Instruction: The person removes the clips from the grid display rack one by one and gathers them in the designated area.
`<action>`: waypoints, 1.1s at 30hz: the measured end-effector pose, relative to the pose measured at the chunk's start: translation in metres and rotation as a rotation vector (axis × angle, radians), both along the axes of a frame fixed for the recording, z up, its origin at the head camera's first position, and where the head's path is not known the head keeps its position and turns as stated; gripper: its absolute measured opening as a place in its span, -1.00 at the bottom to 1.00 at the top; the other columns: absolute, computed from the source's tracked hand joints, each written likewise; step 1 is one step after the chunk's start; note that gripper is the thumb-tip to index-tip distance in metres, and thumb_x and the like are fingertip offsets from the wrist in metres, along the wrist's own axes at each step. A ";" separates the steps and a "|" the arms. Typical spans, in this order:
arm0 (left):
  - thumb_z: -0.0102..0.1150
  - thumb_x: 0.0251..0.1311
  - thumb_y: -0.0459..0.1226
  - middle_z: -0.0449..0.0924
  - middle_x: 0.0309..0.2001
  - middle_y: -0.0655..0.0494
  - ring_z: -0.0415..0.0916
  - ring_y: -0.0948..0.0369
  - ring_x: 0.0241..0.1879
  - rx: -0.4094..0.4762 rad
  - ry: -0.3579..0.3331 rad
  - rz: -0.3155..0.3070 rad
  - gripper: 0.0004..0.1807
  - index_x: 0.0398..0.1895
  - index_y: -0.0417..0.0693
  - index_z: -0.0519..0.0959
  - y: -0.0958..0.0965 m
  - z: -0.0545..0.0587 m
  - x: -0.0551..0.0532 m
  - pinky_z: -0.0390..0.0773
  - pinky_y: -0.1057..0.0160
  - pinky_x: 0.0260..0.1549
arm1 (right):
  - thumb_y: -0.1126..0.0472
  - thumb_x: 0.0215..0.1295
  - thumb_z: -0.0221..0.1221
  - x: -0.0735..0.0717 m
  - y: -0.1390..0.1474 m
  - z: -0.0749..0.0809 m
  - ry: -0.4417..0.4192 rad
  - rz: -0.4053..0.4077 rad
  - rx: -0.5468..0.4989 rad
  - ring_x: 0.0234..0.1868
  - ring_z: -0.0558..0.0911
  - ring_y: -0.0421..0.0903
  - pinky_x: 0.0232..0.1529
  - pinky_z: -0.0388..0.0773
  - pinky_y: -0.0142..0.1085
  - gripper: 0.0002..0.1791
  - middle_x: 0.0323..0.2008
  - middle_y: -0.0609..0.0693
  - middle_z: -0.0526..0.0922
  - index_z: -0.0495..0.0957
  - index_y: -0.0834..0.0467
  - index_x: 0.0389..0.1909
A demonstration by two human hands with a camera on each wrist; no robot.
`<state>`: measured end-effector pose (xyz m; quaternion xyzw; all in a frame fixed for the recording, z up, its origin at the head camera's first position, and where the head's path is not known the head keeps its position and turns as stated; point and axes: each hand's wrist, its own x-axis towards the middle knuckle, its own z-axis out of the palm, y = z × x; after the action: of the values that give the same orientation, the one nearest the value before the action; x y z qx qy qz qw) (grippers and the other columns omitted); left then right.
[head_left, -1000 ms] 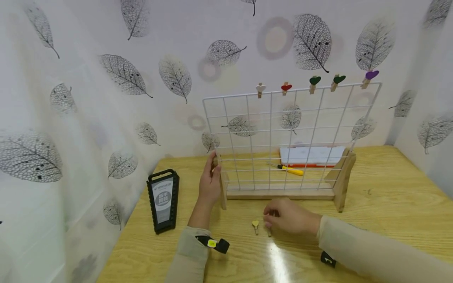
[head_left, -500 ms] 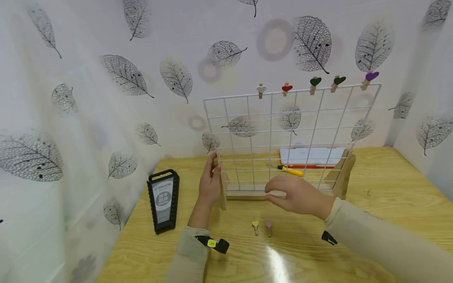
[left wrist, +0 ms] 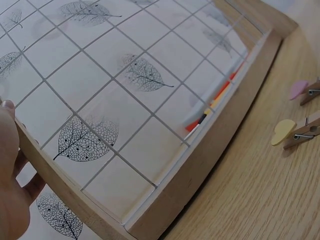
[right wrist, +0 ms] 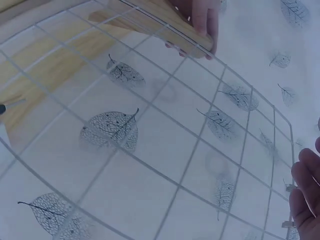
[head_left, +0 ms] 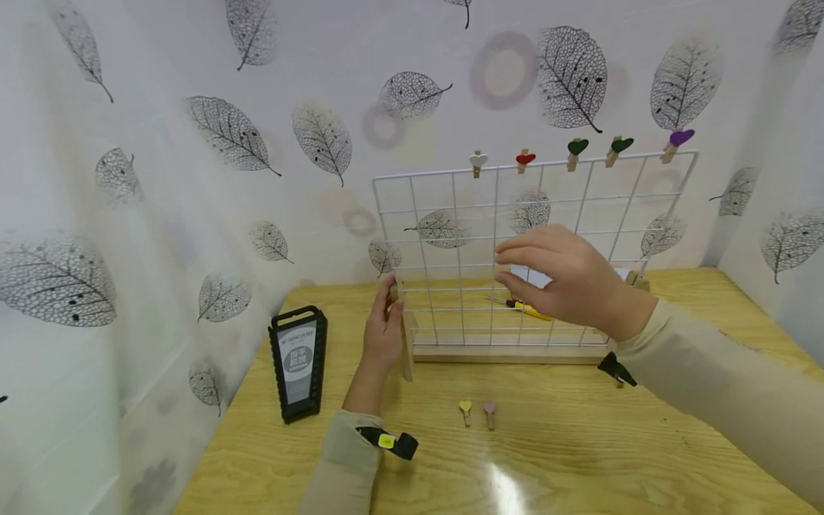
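Observation:
My left hand [head_left: 384, 330] grips the left wooden post [left wrist: 60, 182] of a stand that holds a white wire grid [head_left: 473, 265]. In the left wrist view, the thumb is in front of the post and fingers show behind it. My right hand [head_left: 566, 275] is raised before the right half of the grid, thumb apart from the fingers, holding nothing. Along the grid's top wire sit small wooden clothespins with hearts: a white one [head_left: 477, 163], a red one [head_left: 525, 159], two green and a purple one [head_left: 679, 139]. A yellow-heart clothespin [head_left: 466, 411] and a pink-heart clothespin [head_left: 490, 415] lie on the table.
Behind the grid, a yellow-handled screwdriver [head_left: 531, 310] lies near a white and red case, partly hidden by my right hand. A black-framed case [head_left: 298, 365] lies at the table's left. A leaf-patterned curtain [head_left: 322, 64] hangs behind the table [head_left: 708, 343].
My right hand has left the pink-heart clothespin on the table and risen in front of the grid, its fingers opening. My left hand keeps its grip on the post.

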<state>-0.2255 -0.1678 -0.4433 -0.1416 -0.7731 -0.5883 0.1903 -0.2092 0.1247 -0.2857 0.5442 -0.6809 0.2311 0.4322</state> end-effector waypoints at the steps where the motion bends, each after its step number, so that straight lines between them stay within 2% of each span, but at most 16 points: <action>1: -0.19 0.60 -0.19 0.41 0.27 -0.27 0.42 -0.10 0.15 -0.002 -0.002 0.000 -0.44 0.59 0.05 0.12 0.000 0.000 0.000 0.46 -0.06 0.06 | -0.02 0.51 0.13 0.000 0.000 0.006 0.016 -0.002 -0.012 -0.26 0.70 0.06 -0.15 0.56 -0.05 -0.57 -0.24 0.12 0.75 0.73 0.28 -0.25; 6: -0.18 0.60 -0.18 0.40 0.30 -0.25 0.39 -0.17 0.22 -0.008 -0.013 -0.001 -0.44 0.59 0.07 0.10 0.002 0.002 0.000 0.45 -0.10 0.09 | 0.01 0.50 0.15 0.001 -0.001 0.027 0.049 0.023 -0.036 -0.27 0.68 0.11 -0.12 0.52 -0.03 -0.59 -0.25 0.15 0.75 0.73 0.30 -0.24; 12: -0.18 0.59 -0.17 0.41 0.29 -0.23 0.42 -0.15 0.20 -0.004 -0.028 0.010 -0.44 0.59 0.10 0.11 0.002 0.004 0.001 0.46 -0.13 0.08 | 0.05 0.49 0.17 -0.003 -0.005 0.053 0.105 0.034 -0.019 -0.25 0.67 0.13 -0.14 0.51 0.00 -0.63 -0.23 0.17 0.76 0.74 0.30 -0.22; 16: -0.18 0.59 -0.19 0.41 0.29 -0.23 0.41 -0.14 0.21 -0.012 -0.031 0.019 -0.44 0.59 0.07 0.11 0.001 0.004 0.001 0.45 -0.13 0.10 | 0.20 0.39 0.26 -0.007 -0.007 0.071 0.101 -0.021 -0.036 -0.20 0.67 0.17 -0.06 0.49 0.02 -0.77 -0.19 0.19 0.75 0.73 0.31 -0.20; 20: -0.19 0.60 -0.19 0.42 0.28 -0.22 0.41 -0.13 0.20 -0.012 -0.027 0.010 -0.44 0.60 0.06 0.10 0.001 0.003 0.000 0.44 -0.13 0.10 | 0.33 0.27 0.31 -0.011 -0.007 0.084 0.090 -0.145 0.007 -0.13 0.66 0.20 -0.03 0.48 0.05 -0.80 -0.14 0.22 0.74 0.70 0.35 -0.15; 23: -0.19 0.60 -0.18 0.41 0.29 -0.22 0.42 -0.08 0.21 -0.012 -0.024 0.014 -0.44 0.59 0.04 0.11 0.001 0.003 0.000 0.44 -0.13 0.11 | 0.32 0.31 0.30 -0.015 -0.009 0.092 0.066 -0.220 0.056 -0.15 0.66 0.20 -0.04 0.49 0.08 -0.79 -0.13 0.24 0.73 0.68 0.36 -0.12; 27: -0.17 0.59 -0.17 0.41 0.30 -0.21 0.41 -0.09 0.23 -0.010 -0.023 0.027 -0.45 0.58 0.05 0.13 0.002 0.002 0.002 0.46 -0.13 0.12 | 0.32 0.31 0.31 -0.022 -0.016 0.100 -0.021 -0.260 0.053 -0.23 0.63 0.17 -0.12 0.43 0.06 -0.80 -0.17 0.22 0.74 0.68 0.34 -0.11; 33: -0.17 0.60 -0.16 0.40 0.30 -0.26 0.41 -0.19 0.21 -0.017 -0.034 0.022 -0.44 0.59 0.10 0.12 0.000 0.001 0.002 0.48 -0.15 0.06 | 0.33 0.31 0.30 -0.028 -0.019 0.104 -0.084 -0.294 0.052 -0.26 0.62 0.12 -0.18 0.22 0.00 -0.88 -0.21 0.13 0.76 0.71 0.26 -0.17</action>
<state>-0.2235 -0.1676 -0.4423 -0.1247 -0.7826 -0.5819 0.1827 -0.2367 0.1056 -0.1813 0.4394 -0.7767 0.1701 0.4180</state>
